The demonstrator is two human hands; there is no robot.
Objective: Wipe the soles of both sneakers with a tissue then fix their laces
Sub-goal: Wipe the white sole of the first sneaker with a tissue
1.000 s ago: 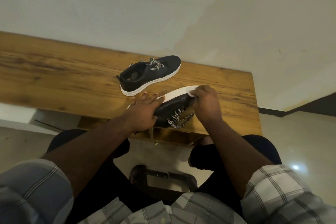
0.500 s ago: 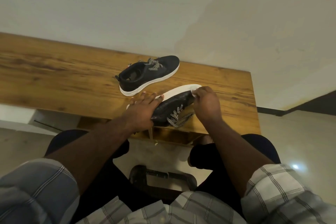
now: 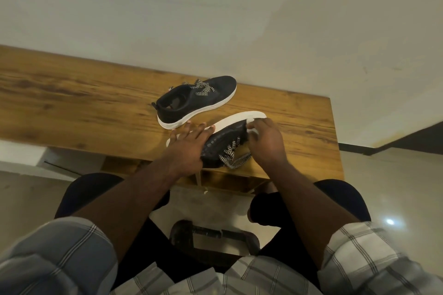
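The left hand (image 3: 185, 145) is lying open and flat, fingers spread, on the heel end of the near sneaker (image 3: 223, 143), pressing it against the table (image 3: 84, 108). The right hand (image 3: 265, 142) is closed around a small white tissue (image 3: 253, 130), and it is touching the toe end of the white sole (image 3: 239, 118). This sneaker is resting on its side in the centre of the frame, the sole turned away from the person, the laces (image 3: 232, 157) hanging toward the near edge of the table. Its long axis is running from lower left to upper right, so the unwiped length of sole seems to lie left of the right hand, toward the left hand. The second sneaker (image 3: 196, 100) is standing upright just beyond, slightly to the upper left. Most of the tissue is hidden under the fingers, and whether the sole is already clean is hard to make out.
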